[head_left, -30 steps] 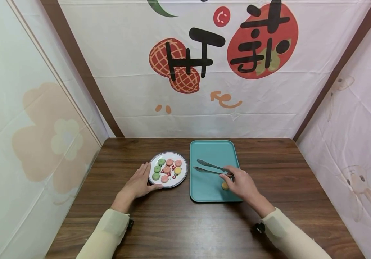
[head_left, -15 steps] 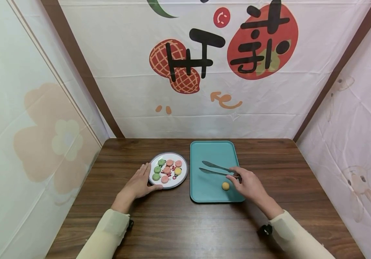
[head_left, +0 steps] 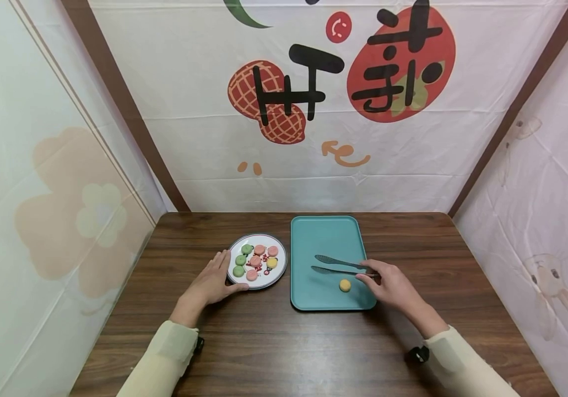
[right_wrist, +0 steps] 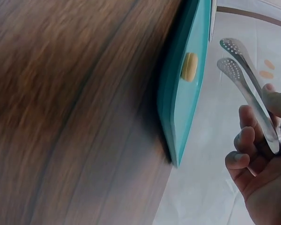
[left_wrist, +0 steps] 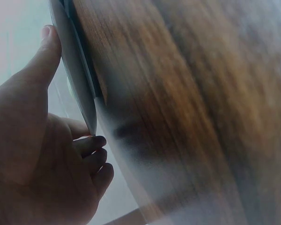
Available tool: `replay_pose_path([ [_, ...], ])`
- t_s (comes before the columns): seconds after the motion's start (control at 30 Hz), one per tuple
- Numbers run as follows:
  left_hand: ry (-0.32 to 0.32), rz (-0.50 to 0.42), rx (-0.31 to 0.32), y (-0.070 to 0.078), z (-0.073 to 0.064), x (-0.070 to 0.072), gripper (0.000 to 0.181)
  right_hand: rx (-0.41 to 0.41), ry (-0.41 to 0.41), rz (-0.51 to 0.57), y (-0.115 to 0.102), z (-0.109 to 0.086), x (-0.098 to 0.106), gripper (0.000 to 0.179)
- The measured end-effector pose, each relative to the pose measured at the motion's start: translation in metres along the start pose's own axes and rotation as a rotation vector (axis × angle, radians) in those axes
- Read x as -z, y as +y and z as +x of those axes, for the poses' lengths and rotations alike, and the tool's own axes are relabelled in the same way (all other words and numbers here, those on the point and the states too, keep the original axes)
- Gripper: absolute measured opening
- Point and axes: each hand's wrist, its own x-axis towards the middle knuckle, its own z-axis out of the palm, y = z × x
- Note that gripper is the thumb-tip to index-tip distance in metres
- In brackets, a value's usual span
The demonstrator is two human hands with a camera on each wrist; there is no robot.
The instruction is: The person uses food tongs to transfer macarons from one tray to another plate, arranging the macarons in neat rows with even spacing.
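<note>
My left hand (head_left: 211,280) rests against the left and near rim of a white plate (head_left: 277,277), its thumb and fingers spread along the edge. On the plate lie green macarons (head_left: 241,259), pink macarons (head_left: 255,261) and a yellow macaron (head_left: 272,263). My right hand (head_left: 389,284) holds metal tongs (right_wrist: 253,96) over the right side of a teal tray (head_left: 313,295). The tong arms stand apart with nothing between their perforated tips. Below them, a yellow macaron (head_left: 345,285) sits on the tray, also seen in the right wrist view.
Plate and tray stand side by side, with a narrow gap, on a dark wooden table (head_left: 284,347). Printed white cloth (head_left: 204,138) hangs behind the table and along both sides.
My right hand has moved right with the tongs, uncovering the yellow macaron on the tray. My left hand and the plate have stayed in place.
</note>
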Motion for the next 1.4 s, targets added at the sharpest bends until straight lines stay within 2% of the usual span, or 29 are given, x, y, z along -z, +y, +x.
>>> replay_pose_path([
  [0.4,-0.006,-0.006,0.004,0.0,0.001,0.001,0.119,0.036,-0.026,0.02,0.013,-0.01,0.012,0.028],
  [0.73,-0.002,-0.007,0.002,0.004,-0.002,0.003,0.118,0.0,-0.053,0.015,0.019,-0.023,0.023,0.032],
  [1.0,-0.008,-0.007,0.007,0.003,-0.001,0.002,0.118,0.019,-0.044,0.016,0.028,-0.03,0.029,0.026],
  [1.4,-0.016,-0.006,0.002,0.001,0.0,0.001,0.118,0.048,-0.033,0.004,0.037,-0.04,0.036,0.026],
])
